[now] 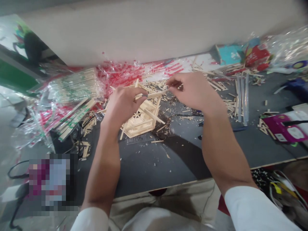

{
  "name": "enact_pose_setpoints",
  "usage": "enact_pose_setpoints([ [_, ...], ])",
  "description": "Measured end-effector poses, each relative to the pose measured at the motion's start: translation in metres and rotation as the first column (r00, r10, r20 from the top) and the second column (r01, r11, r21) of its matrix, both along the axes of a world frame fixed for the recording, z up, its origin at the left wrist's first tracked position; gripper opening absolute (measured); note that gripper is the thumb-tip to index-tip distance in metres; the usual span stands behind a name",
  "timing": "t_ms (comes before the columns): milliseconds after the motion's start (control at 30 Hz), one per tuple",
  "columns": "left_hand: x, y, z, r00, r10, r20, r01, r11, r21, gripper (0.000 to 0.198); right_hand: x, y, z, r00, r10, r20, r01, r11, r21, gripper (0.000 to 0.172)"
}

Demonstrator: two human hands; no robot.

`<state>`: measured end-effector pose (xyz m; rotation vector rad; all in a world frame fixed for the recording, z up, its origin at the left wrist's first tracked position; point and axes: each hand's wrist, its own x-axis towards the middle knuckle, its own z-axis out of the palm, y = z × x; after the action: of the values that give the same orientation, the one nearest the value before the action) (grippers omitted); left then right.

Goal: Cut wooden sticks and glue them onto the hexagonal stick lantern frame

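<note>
A hexagonal lattice of stacked wooden sticks (141,130) lies on the dark table, with a few sticks jutting from its corners. Above its far side a thin wooden stick (156,94) spans between my two hands. My left hand (126,102) pinches its left end, partly covering the lattice's left side. At the other end, the thumb and fingers of my right hand (185,89) close on the stick's right tip. My left fingers hide how close the stick is to the lattice's top layer.
Plastic-wrapped stick bundles (74,85) and red-printed wrappers (120,73) lie at the back left. Short cut stick pieces (156,86) are strewn behind the lattice. Clear strips (242,96) and a magenta device (285,126) are on the right. The table's front edge (166,191) runs near my body.
</note>
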<state>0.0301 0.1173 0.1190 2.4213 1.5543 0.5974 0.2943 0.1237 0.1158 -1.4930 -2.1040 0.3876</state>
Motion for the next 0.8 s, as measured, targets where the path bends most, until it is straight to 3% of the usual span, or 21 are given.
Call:
enact_pose_setpoints([
  [200,0.001,0.0,0.0,1.0,-0.007,-0.012,0.006,1.0,-0.005,0.024,-0.013,-0.004,0.004,0.989,0.148,-0.008,-0.147,0.988,0.055,0.014],
  [367,0.001,0.0,-0.001,1.0,-0.007,-0.009,0.007,1.0,-0.011,0.024,-0.029,-0.003,-0.005,0.97,0.244,-0.017,-0.241,0.966,0.098,0.011],
  [533,0.003,0.0,0.001,1.0,0.003,-0.011,-0.003,0.998,-0.063,0.025,-0.038,0.001,-0.012,0.969,0.241,-0.056,-0.234,0.965,0.118,0.008],
  [800,0.002,0.001,0.001,1.0,-0.017,0.011,0.018,0.996,-0.085,0.026,-0.042,-0.002,-0.008,0.975,0.205,-0.079,-0.201,0.978,0.058,0.015],
])
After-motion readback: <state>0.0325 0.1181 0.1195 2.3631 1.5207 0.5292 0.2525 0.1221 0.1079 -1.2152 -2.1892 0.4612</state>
